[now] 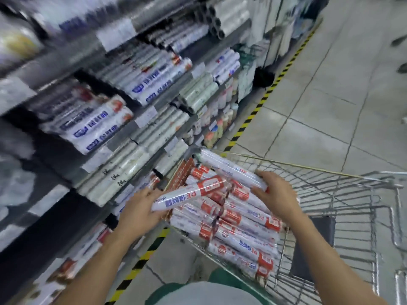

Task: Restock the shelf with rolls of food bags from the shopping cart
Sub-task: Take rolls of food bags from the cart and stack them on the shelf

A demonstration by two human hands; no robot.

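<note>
Lifting one roll (193, 190) in the left hand's (138, 208) curled fingers, a second roll (229, 170) gripped by the right hand (277, 194), just above the shopping cart (343, 194) pile (242, 225); next, probably swinging left to the shelf (116, 146).

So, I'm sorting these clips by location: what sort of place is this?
Most likely a supermarket aisle: tiered shelves with price labels hold rolled bags, a wire shopping cart stands piled with red-and-white rolls, and yellow-black hazard tape edges the tiled floor.
</note>
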